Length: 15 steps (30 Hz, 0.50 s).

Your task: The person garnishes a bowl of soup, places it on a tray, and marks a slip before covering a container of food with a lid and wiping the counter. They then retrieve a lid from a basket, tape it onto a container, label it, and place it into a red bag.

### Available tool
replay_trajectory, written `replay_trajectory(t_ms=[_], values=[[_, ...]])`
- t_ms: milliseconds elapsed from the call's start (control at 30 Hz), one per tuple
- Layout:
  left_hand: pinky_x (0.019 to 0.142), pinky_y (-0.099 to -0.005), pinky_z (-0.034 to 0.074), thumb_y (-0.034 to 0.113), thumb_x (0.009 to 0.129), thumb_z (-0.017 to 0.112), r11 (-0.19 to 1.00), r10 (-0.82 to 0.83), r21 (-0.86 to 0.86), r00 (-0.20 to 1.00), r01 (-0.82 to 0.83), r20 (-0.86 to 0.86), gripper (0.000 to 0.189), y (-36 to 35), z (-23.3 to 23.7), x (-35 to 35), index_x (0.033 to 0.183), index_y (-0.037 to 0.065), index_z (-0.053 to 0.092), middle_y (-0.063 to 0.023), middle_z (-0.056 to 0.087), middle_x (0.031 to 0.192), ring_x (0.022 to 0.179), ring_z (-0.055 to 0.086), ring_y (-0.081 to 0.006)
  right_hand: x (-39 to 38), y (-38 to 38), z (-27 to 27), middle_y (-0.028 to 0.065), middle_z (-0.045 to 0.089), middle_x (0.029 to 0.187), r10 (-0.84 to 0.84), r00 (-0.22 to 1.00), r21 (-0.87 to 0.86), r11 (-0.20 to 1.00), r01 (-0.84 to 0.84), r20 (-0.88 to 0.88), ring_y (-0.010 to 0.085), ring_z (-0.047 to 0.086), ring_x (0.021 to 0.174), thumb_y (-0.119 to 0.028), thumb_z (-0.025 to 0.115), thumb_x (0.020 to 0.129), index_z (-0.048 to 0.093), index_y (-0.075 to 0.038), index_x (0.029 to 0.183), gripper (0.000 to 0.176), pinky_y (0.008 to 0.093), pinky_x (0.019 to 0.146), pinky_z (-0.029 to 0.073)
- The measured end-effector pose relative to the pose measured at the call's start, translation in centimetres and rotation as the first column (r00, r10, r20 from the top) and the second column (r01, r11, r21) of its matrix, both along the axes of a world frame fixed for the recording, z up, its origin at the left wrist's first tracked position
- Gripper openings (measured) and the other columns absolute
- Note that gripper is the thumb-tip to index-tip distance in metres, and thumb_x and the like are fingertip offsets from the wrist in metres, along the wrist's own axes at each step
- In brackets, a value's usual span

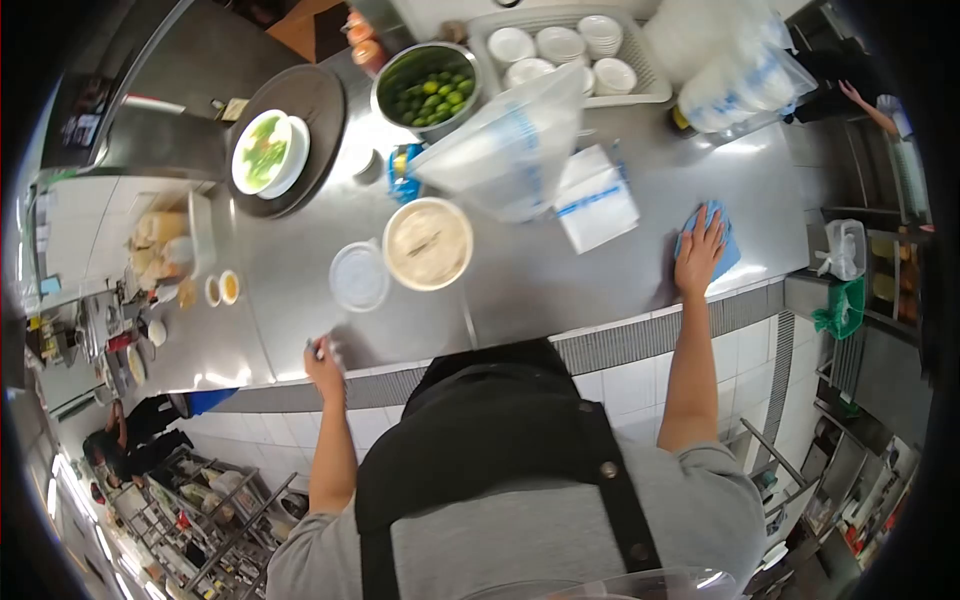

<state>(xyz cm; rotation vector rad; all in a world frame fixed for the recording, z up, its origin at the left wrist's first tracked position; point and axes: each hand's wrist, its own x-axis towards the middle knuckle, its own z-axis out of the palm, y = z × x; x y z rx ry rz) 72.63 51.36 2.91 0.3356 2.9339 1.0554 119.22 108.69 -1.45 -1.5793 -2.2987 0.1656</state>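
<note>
So the right hand point(703, 245) is laid out flat, fingers extended, pressing a blue cloth point(729, 259) onto the steel table point(560, 290). Using the big round tub point(428, 243) of pale tan stuff as the landmark, that cloth is well off to the tub's right, close to the table's near edge. Looks to me like the step in hand is cloth-on-steel contact, palm down, no pinching or lifting. The left hand point(325, 367) is at the near edge, to the left of the tub and closer to the body, fingers curled in; there's something pale by the fingertips, but can't tell if it's gripped. Any slide of the cloth would call for an even palm and fingers kept on top of it, and going toward the tub would mean minding the white packet with blue print point(598, 200), which sits between the two, plus the floppy clear bag point(520, 150) beside it, since loose plastic could snag imo. Right by the tub on its left is a clear round lid point(360, 277), lying flat. Beyond the tub there's a small blue packet point(404, 174), then a metal pot point(427, 90) of green fruit, limes maybe. Past the tub to the left is a dark round tray point(325, 120) with a white bowl point(292, 165) of something leafy, and way past it to the right, a basket point(655, 85) of small white bowls point(560, 45).
</note>
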Motion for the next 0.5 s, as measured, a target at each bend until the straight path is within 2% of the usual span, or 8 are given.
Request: replay_trajectory(t_ms=[100,167,200,233,267,333,400,500], values=[[0.081,-0.0394,0.050,0.016,0.095,0.067,0.963,-0.271,-0.060,0.949,0.264,-0.160,0.022,3.0,-0.9,-3.2,0.112,0.002,0.070,-0.0136,0.064,0.097,0.091,0.062,-0.0296,-4.6,-7.9,-1.9,0.0244,0.013,0.167,-0.249,0.968,-0.006,0.968,0.249,-0.034,0.0496,0.015,0.151,-0.046,0.037,0.104,0.024,-0.014,0.161,0.067,0.0627,0.120,0.009],[0.086,-0.0407,0.049,0.014,0.094,0.066,0.955,-0.294,-0.105,0.932,0.277,-0.214,0.024,6.1,-0.2,-3.9,0.115,0.002,0.069,-0.0155,0.062,0.107,0.099,0.061,-0.0326,-7.7,-9.8,-3.3,0.0266,0.010,0.166,-0.475,0.875,-0.069,0.880,0.470,-0.097,0.0511,0.013,0.151,-0.047,0.038,0.103,0.023,-0.012,0.161,0.070,0.0630,0.120,0.008],[0.087,-0.0408,0.049,0.015,0.094,0.067,0.959,-0.281,-0.089,0.939,0.269,-0.198,0.025,7.4,-0.4,-4.6,0.116,0.002,0.069,-0.0154,0.061,0.110,0.102,0.060,-0.0323,-9.1,-9.3,-1.7,0.0275,0.012,0.166,-0.551,0.830,-0.206,0.825,0.526,-0.089,0.0450,0.013,0.153,-0.043,0.039,0.104,0.024,-0.010,0.161,0.067,0.0590,0.121,0.012],[0.087,-0.0410,0.049,0.016,0.094,0.068,0.962,-0.273,-0.075,0.945,0.264,-0.177,0.026,8.2,-0.6,-5.2,0.116,0.002,0.069,-0.0154,0.060,0.114,0.105,0.060,-0.0319,-9.4,-7.9,-1.8,0.0255,0.016,0.165,-0.451,0.685,-0.345,0.890,0.297,-0.573,0.0414,0.016,0.153,-0.040,0.039,0.105,0.025,-0.010,0.160,0.065,0.0557,0.121,0.016],[0.086,-0.0412,0.050,0.016,0.093,0.069,0.958,-0.287,-0.059,0.941,0.281,-0.182,0.025,9.1,-0.8,-5.7,0.114,0.002,0.069,-0.0155,0.061,0.110,0.102,0.061,-0.0324,-9.4,-6.6,-1.8,0.0235,0.020,0.164,-0.325,0.303,-0.332,0.943,0.030,-0.896,0.0378,0.019,0.152,-0.038,0.040,0.106,0.026,-0.010,0.160,0.062,0.0524,0.121,0.019],[0.085,-0.0417,0.051,0.017,0.092,0.071,0.945,-0.324,-0.023,0.926,0.326,-0.193,0.023,10.3,-0.9,-6.7,0.109,0.001,0.070,-0.0158,0.064,0.103,0.097,0.063,-0.0333,-12.8,-6.8,6.0,0.0161,0.026,0.162,-0.413,-0.035,-0.412,0.911,-0.028,-0.910,0.0319,0.031,0.147,-0.032,0.042,0.107,0.028,-0.008,0.158,0.059,0.0448,0.119,0.026],[0.083,-0.0413,0.051,0.015,0.091,0.071,0.936,-0.351,-0.030,0.929,0.350,-0.113,0.019,10.5,-0.7,-7.3,0.104,0.001,0.070,-0.0163,0.065,0.098,0.091,0.064,-0.0339,-14.0,-8.7,9.7,0.0129,0.035,0.158,-0.238,0.222,-0.241,0.970,0.013,-0.945,0.0307,0.039,0.142,-0.027,0.048,0.106,0.031,-0.006,0.156,0.057,0.0402,0.117,0.030],[0.077,-0.0435,0.051,0.013,0.090,0.071,0.904,-0.427,-0.043,0.901,0.424,-0.084,0.014,10.4,-2.2,-8.1,0.097,0.001,0.068,-0.0157,0.064,0.092,0.086,0.064,-0.0353,-15.9,-14.2,10.1,0.0133,0.052,0.143,0.102,0.413,0.093,0.995,-0.043,-0.905,0.0246,0.048,0.134,-0.013,0.054,0.103,0.046,-0.004,0.147,0.045,0.0332,0.110,0.038]])
